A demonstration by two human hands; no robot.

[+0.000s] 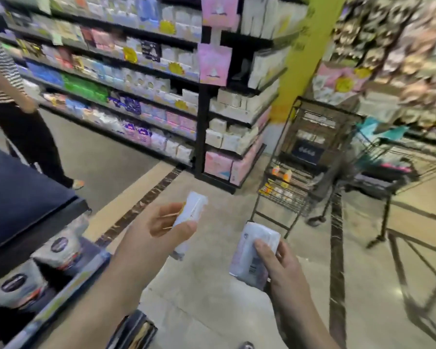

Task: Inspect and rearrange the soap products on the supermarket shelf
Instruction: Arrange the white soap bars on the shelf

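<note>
Head view — hands (161, 227) grip two pale, blurred soap packs (256, 258).

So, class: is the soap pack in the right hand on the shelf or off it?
Off: the right hand holds the soap pack over the floor.

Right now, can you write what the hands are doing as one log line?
left hand: holds white soap pack | right hand: holds second soap pack | location: over aisle floor | shelving: not yet

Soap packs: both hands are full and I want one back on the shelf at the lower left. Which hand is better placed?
Probably the left hand: its soap pack is nearer the shelf. The right hand holds its pack farther away.
</note>
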